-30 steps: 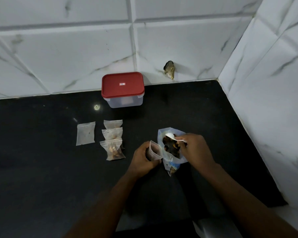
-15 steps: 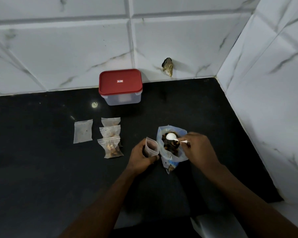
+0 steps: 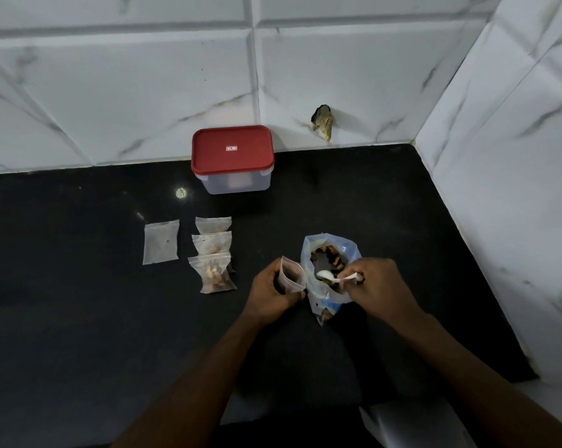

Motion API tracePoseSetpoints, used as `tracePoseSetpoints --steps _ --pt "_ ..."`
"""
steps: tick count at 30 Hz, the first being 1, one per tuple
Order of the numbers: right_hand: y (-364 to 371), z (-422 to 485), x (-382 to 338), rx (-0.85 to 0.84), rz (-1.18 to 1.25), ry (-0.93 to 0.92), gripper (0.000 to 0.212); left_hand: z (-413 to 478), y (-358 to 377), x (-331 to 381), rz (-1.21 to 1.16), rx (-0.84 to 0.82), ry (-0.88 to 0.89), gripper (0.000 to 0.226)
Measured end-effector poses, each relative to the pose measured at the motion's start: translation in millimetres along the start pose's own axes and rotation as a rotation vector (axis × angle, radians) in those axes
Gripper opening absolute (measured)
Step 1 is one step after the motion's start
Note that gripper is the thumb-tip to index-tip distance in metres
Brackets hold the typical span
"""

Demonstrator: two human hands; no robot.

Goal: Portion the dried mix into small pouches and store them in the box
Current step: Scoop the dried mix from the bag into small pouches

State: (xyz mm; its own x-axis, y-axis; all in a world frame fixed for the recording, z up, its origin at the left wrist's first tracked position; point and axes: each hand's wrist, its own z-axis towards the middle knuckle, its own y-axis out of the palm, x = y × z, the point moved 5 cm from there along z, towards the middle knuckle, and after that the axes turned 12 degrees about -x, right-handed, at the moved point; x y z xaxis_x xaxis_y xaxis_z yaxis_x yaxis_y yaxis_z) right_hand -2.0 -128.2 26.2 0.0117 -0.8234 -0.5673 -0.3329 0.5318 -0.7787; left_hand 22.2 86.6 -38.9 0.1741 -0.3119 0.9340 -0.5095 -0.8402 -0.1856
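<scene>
The left hand [image 3: 273,292] is wrapped round a small pouch [image 3: 294,276], holding it upright with its mouth open, touching or almost touching the left side of the big bag [image 3: 350,250] of dried mix [image 3: 326,255]. The right hand [image 3: 380,289] pinches the handle of a white spoon [image 3: 333,277], whose bowl sits inside the bag's mouth just left of the pinching fingers. The step looks like scooping a portion. To do it well, the spoon should dig under the mix and come up level and modestly filled. It then crosses the short gap leftward to the held pouch and tips only once its bowl is over the mouth. The left fingers should squeeze the pouch's sides so that the opening bows wide. Three filled pouches [image 3: 212,253] and a flat pouch [image 3: 161,242] lie further left of that grip. The box [image 3: 232,150], lid on, stands well beyond both hands.
</scene>
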Motion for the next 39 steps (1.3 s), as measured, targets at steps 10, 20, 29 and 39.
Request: tracePoseSetpoints --steps 10,20,29,39 --pt "1.9 10.7 0.8 0.012 -0.112 0.069 0.021 1.8 2.9 -2.8 0.054 -0.012 -0.002 0.044" --pt "5.5 9.0 -0.2 -0.012 0.023 0.115 0.020 5.5 7.1 -9.0 0.083 0.045 0.005 0.041" --pt "7.3 11.6 3.4 -0.166 0.148 0.256 0.014 8.6 9.2 -11.8 0.121 0.086 0.003 0.038" --pt "23.0 4.5 13.4 -0.108 0.836 0.551 0.011 9.7 9.3 -10.3 0.159 0.030 0.023 0.032"
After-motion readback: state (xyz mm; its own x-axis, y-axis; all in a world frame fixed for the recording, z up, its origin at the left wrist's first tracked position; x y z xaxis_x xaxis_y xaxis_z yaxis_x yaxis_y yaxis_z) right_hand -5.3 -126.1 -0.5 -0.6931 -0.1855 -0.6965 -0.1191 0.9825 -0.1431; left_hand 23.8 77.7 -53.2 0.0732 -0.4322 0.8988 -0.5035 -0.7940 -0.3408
